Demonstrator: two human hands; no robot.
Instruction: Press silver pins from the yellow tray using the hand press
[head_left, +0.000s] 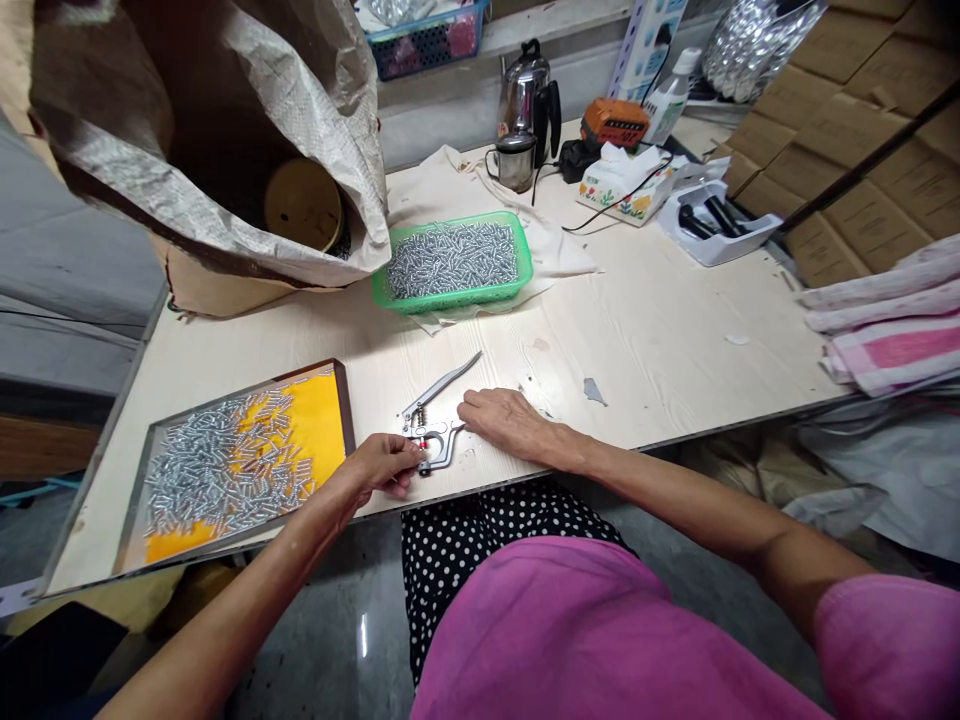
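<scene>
Pliers: here they are, lying on the desk (645,330) near its front edge, between the two hands, the long handle lifted clear and a spring (421,416) showing at the pivot; call them the pliers (435,430).
Left hand: in close, this left hand (386,465), thumb and forefinger nearly together at the pliers' jaws, right by a red bit (423,442); whether a small part sits in that pinch, I can't tell.
Right hand: palm down, fingers curled, the right hand (506,418) at the far end of the frame; its grip is hidden, so I can't call it a firm hold.
Pinch risk: fingertips right at the jaws; a squeeze on the handle too soon could catch them, or seat a part crooked.
Slip risk: if the frame isn't held firmly, it could skid or twist under pressure.
Tray: the tray (345,405) sits front left, its metal pieces (199,465) loose over a yellow liner (322,425), the left forearm passing just by; a stray elbow could tip or scatter them.
Basket: behind, a green basket (450,305), heaped with metal pieces, hard by the sack (300,90); if the sack sagged, it could nudge the basket and spill some.
</scene>
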